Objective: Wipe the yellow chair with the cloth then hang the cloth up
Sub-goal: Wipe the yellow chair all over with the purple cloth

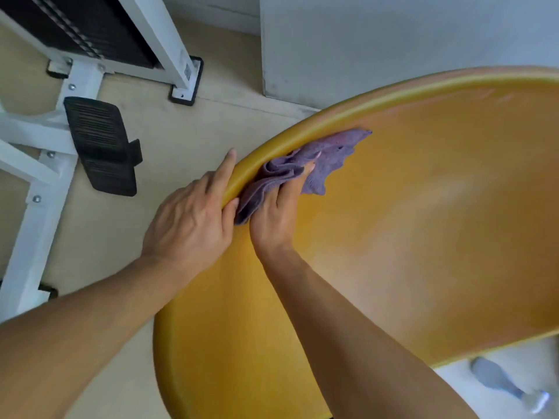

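Observation:
The yellow chair (423, 222) fills the right and lower part of the head view, its curved shell facing me. My left hand (190, 222) grips the rolled left rim, thumb on the inner side and index finger stretched along the outside. My right hand (278, 213) holds a bunched purple cloth (326, 158) and presses it against the inside of the shell just below that rim. Part of the cloth is hidden under my fingers.
A white metal frame (39, 164) with bolts, black feet and a black ribbed pedal (99, 143) stands on the beige floor at the left. A grey-white panel (363, 40) rises behind the chair. A pale grey object (496, 379) lies on the floor at lower right.

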Tool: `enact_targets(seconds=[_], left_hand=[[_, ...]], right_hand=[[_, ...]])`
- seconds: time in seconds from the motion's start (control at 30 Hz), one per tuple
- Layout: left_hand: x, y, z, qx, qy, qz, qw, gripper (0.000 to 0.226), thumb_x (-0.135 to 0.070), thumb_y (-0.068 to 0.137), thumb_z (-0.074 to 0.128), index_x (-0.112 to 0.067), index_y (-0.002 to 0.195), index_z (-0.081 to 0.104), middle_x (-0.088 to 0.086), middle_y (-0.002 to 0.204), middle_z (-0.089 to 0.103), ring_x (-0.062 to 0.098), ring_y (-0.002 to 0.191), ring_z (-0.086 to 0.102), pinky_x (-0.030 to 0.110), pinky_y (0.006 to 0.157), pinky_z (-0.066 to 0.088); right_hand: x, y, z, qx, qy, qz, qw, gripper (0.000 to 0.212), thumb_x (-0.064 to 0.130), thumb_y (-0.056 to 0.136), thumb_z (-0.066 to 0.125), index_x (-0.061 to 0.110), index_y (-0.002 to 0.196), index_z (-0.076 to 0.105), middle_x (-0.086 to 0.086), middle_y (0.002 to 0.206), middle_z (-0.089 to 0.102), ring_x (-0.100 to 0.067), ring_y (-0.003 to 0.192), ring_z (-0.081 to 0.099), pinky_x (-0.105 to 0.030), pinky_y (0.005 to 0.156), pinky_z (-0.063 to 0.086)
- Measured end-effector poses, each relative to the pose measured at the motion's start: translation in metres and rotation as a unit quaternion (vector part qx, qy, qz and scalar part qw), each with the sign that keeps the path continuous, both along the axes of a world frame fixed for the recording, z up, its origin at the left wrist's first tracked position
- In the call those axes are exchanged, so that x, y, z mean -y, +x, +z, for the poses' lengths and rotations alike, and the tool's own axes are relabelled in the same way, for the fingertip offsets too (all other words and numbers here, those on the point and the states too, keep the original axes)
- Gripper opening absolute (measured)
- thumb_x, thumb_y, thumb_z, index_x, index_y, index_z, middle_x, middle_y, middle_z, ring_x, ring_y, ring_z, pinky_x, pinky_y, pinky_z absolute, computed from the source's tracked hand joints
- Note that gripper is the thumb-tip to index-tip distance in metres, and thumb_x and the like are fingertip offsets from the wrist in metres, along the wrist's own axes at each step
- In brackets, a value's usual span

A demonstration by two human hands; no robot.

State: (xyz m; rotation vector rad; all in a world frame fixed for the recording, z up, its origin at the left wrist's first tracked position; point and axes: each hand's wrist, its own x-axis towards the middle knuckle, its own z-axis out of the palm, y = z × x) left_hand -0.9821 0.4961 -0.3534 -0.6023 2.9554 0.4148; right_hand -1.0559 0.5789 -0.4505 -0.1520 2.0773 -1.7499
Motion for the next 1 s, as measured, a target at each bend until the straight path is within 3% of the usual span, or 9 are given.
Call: enact_targets(seconds=[0.1, 0.17, 0.23, 0.37, 0.43, 0.5, 0.67, 0.8, 1.0], left_hand=[[0.000, 0.005, 0.000, -0.001, -0.005, 0.007, 1.000, 0.069, -0.034, 0.098, 0.048, -0.017, 0.158, 0.016, 0.010, 0.111, 0.067, 0.026, 0.080, 0.066, 0.037, 0.067, 0.054], [0.002, 0.003, -0.003, -0.005, 0.003, 0.015, 1.000, 0.068, -0.035, 0.098, 0.047, -0.017, 0.157, 0.018, 0.011, 0.116, 0.067, 0.027, 0.085, 0.068, 0.039, 0.071, 0.056], [0.003, 0.004, -0.003, -0.007, 0.008, 0.016, 1.000, 0.067, -0.036, 0.099, 0.045, -0.017, 0.157, 0.019, 0.011, 0.120, 0.066, 0.028, 0.090, 0.068, 0.040, 0.074, 0.057], [0.003, 0.005, -0.005, -0.007, 0.013, 0.017, 1.000, 0.066, -0.034, 0.098, 0.046, -0.016, 0.156, 0.021, 0.009, 0.113, 0.067, 0.028, 0.084, 0.066, 0.043, 0.072, 0.055], [0.003, 0.004, -0.005, -0.015, 0.018, 0.015, 1.000, 0.066, -0.036, 0.099, 0.044, -0.016, 0.157, 0.018, 0.009, 0.111, 0.067, 0.025, 0.081, 0.066, 0.041, 0.071, 0.056], [0.004, 0.004, -0.006, -0.029, 0.016, 0.008, 0.999, 0.065, -0.036, 0.100, 0.044, -0.015, 0.157, 0.017, 0.010, 0.108, 0.067, 0.023, 0.079, 0.065, 0.040, 0.070, 0.056], [0.004, 0.006, -0.009, -0.042, 0.004, 0.005, 0.999, 0.064, -0.035, 0.101, 0.043, -0.014, 0.156, 0.019, 0.010, 0.104, 0.067, 0.025, 0.079, 0.064, 0.041, 0.070, 0.055], [0.004, 0.008, -0.009, -0.046, -0.008, 0.007, 0.999, 0.065, -0.034, 0.100, 0.044, -0.016, 0.156, 0.018, 0.011, 0.113, 0.066, 0.026, 0.086, 0.065, 0.040, 0.073, 0.053], [0.002, 0.005, -0.002, -0.072, 0.030, 0.016, 0.997, 0.078, -0.033, 0.097, 0.050, -0.024, 0.158, 0.003, 0.009, 0.153, 0.040, 0.031, 0.123, 0.057, 0.042, 0.095, 0.050]], right_hand=[[0.000, -0.016, 0.018, -0.030, -0.005, -0.023, 0.999, 0.071, 0.037, 0.102, 0.041, 0.029, 0.160, 0.002, -0.022, 0.164, 0.016, -0.040, 0.153, 0.016, -0.060, 0.120, 0.023], [-0.004, -0.024, 0.032, -0.125, 0.030, -0.020, 0.992, 0.069, 0.022, 0.107, 0.044, 0.024, 0.160, 0.000, -0.009, 0.169, -0.005, -0.028, 0.157, -0.001, -0.053, 0.125, 0.013], [-0.011, -0.038, 0.040, -0.251, 0.114, 0.008, 0.961, 0.057, 0.023, 0.108, 0.038, 0.011, 0.159, 0.014, -0.002, 0.167, 0.001, -0.030, 0.156, -0.006, -0.050, 0.127, 0.006], [-0.041, -0.090, 0.044, -0.468, 0.257, 0.176, 0.827, 0.050, 0.037, 0.106, 0.034, 0.007, 0.143, 0.051, -0.007, 0.152, 0.048, -0.035, 0.151, 0.022, -0.047, 0.126, 0.010], [-0.060, -0.131, 0.051, -0.542, 0.304, 0.251, 0.742, 0.051, 0.041, 0.106, 0.032, 0.010, 0.140, 0.055, -0.007, 0.145, 0.055, -0.031, 0.144, 0.037, -0.043, 0.125, 0.016], [-0.077, -0.166, 0.059, -0.560, 0.334, 0.252, 0.715, 0.051, 0.043, 0.106, 0.030, 0.010, 0.135, 0.058, -0.009, 0.139, 0.059, -0.030, 0.137, 0.045, -0.041, 0.121, 0.023], [-0.063, -0.170, 0.062, -0.465, 0.365, 0.070, 0.803, 0.042, 0.034, 0.107, 0.032, 0.010, 0.107, 0.067, -0.011, 0.113, 0.067, -0.034, 0.130, 0.050, -0.051, 0.117, 0.027], [-0.019, -0.092, 0.044, -0.464, 0.276, 0.068, 0.839, 0.040, 0.029, 0.103, 0.038, 0.012, 0.118, 0.070, -0.010, 0.134, 0.062, -0.037, 0.145, 0.035, -0.059, 0.120, 0.019], [-0.020, 0.003, 0.014, -0.328, 0.118, 0.093, 0.933, 0.055, 0.012, 0.105, 0.039, 0.001, 0.155, 0.019, -0.016, 0.166, 0.010, -0.028, 0.156, -0.005, -0.055, 0.125, 0.012]])
